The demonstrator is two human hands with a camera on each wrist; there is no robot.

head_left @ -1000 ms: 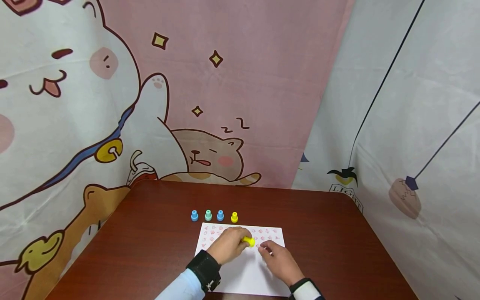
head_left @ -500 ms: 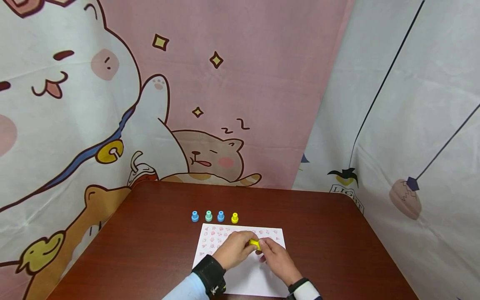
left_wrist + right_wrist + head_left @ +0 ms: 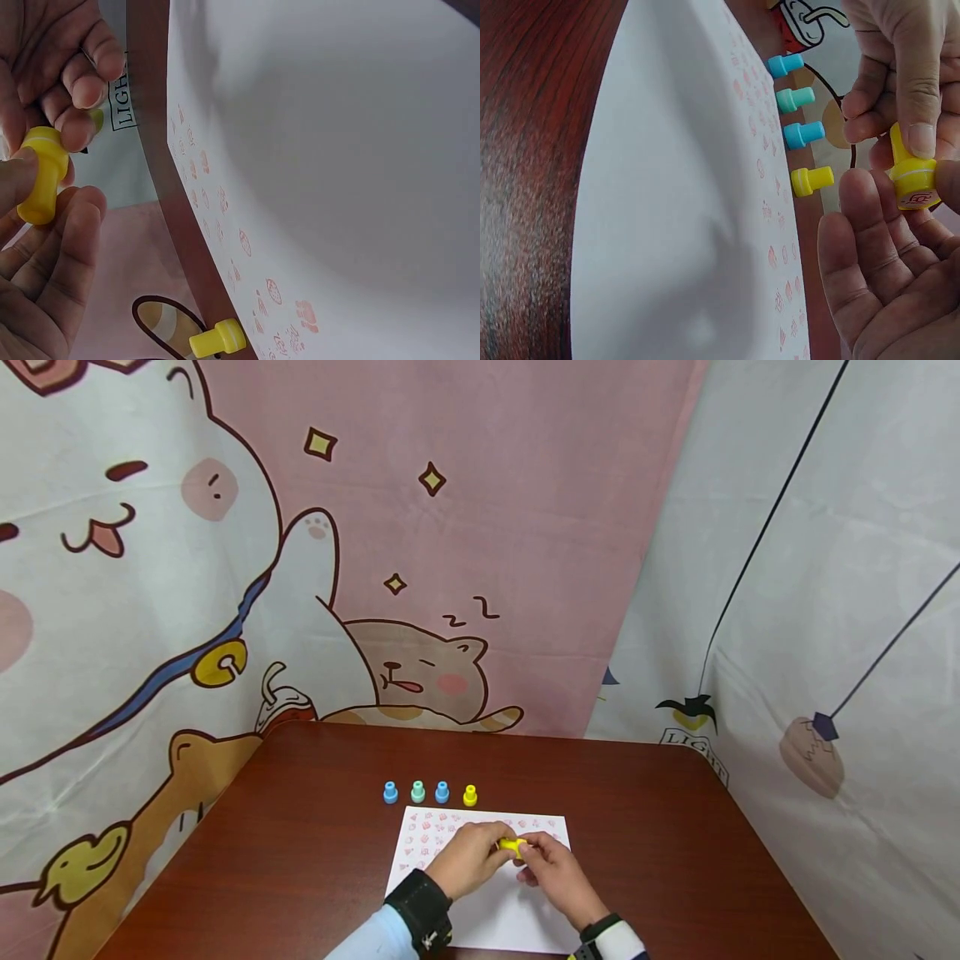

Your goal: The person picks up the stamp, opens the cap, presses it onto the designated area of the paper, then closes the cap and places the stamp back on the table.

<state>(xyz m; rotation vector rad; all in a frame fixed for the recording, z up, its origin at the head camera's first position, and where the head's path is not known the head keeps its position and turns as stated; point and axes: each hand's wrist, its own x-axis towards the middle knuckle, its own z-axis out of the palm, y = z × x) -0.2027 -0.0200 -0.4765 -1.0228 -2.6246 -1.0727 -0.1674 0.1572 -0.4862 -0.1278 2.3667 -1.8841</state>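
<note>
Over the white paper point(image 3: 502, 918), both hands meet at one yellow stamp point(image 3: 512, 846). My left hand point(image 3: 467, 862) grips its narrow handle between thumb and fingers. The wide end is pinched by my right hand point(image 3: 558, 875), its other fingers loosely bent. In the right wrist view a red design shows on the end face of the stamp point(image 3: 915, 181). A thin pale ring runs round its wide part in the left wrist view. Rows of small red prints cover the far part of the paper; the near part is plain white.
Beyond the paper's far edge stand a blue stamp point(image 3: 391, 792), a mint green stamp point(image 3: 417, 792), another blue stamp point(image 3: 442, 792) and a second yellow stamp point(image 3: 470, 796), in a row. The brown table point(image 3: 300, 860) reaches back to a cartoon-printed cloth point(image 3: 525, 527).
The left hand has brought the yellow stamp slightly right and down to the right hand, whose thumb and fingers have closed on its wide end. The row of stamps stays put.
</note>
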